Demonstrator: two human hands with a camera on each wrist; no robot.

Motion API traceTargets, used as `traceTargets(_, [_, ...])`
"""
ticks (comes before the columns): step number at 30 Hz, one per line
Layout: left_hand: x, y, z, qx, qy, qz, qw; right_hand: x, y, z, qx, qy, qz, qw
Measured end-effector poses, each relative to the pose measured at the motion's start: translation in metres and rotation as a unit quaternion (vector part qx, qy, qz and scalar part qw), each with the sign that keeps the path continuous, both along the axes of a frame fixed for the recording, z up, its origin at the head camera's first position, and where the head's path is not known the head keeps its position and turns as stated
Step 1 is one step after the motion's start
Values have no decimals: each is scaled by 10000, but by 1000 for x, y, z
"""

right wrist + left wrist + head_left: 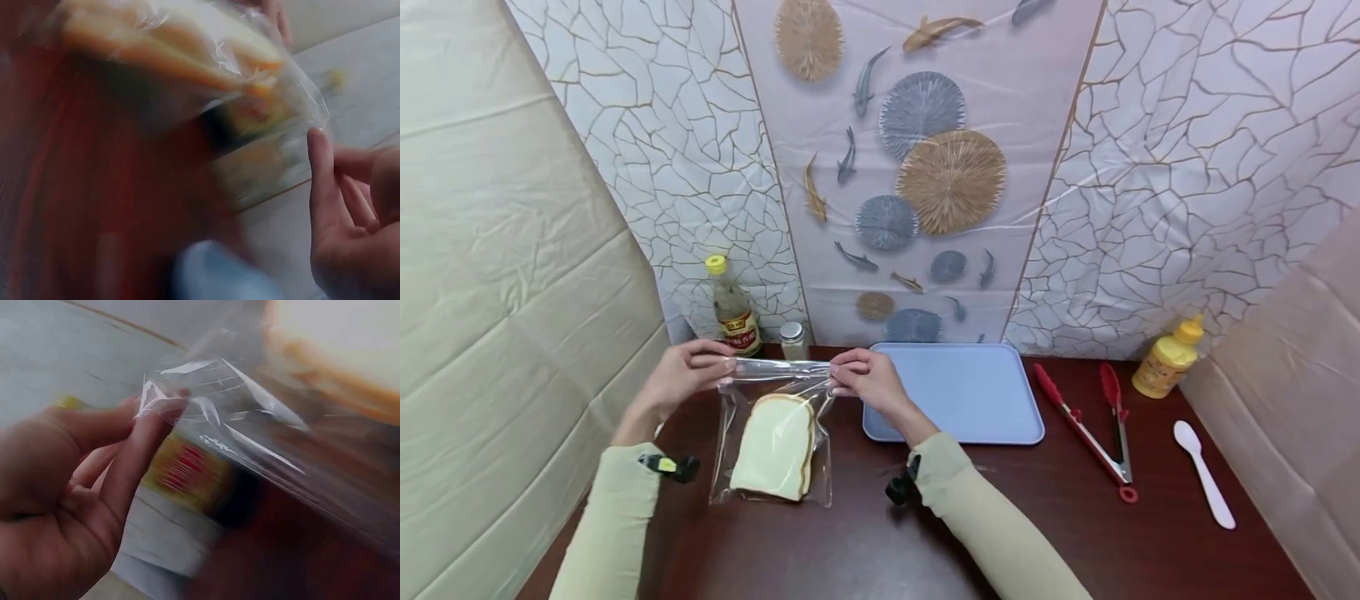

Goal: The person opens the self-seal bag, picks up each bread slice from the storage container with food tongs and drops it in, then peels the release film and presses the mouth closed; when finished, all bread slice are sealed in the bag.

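Two slices of white bread (771, 446) with brown crusts lie one over the other inside a clear plastic bag (778, 370). My left hand (677, 379) pinches the bag's upper left corner between thumb and fingers, and my right hand (876, 383) pinches the upper right corner. Between the two hands the top of the bag is stretched into a nearly straight band. In the left wrist view, shiny creases run through the plastic film (212, 394) away from the fingertips. The right wrist view has the bread (169, 50) blurred inside the bag, with the thumb tip at the film's edge.
Behind the bag stand a yellow-capped sauce bottle (735, 312) and a small glass jar (793, 340). To the right are a light blue tray (955, 392), red-tipped tongs (1093, 446), a yellow squeeze bottle (1167, 360) and a white spoon (1206, 477). Fabric walls enclose the dark table (880, 533).
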State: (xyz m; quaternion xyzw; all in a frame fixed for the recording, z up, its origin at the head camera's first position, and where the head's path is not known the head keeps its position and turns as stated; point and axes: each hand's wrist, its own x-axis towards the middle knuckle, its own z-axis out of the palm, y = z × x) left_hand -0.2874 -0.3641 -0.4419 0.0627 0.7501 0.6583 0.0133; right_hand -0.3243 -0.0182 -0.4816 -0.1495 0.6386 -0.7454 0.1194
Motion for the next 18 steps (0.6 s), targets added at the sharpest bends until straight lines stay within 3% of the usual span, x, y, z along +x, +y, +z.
traceTargets(4, [-19,10,-39,-605,-216,669,9957,-14,-8,-23,903,283,-640,9935])
traceTargets(7, [-25,18,-53,-1266,-153,1123,9855,-19,-8,-28,1329,370,-905,9863])
traceTargets(13, [-29,29,-52,-2668,54,1480,9523,-21,-3,-26,1691,164,-632,9834])
traceTargets(18, [-32,36,-46,-3349,80,1502,9302,-21,0,-24,1685,63,-468,9846])
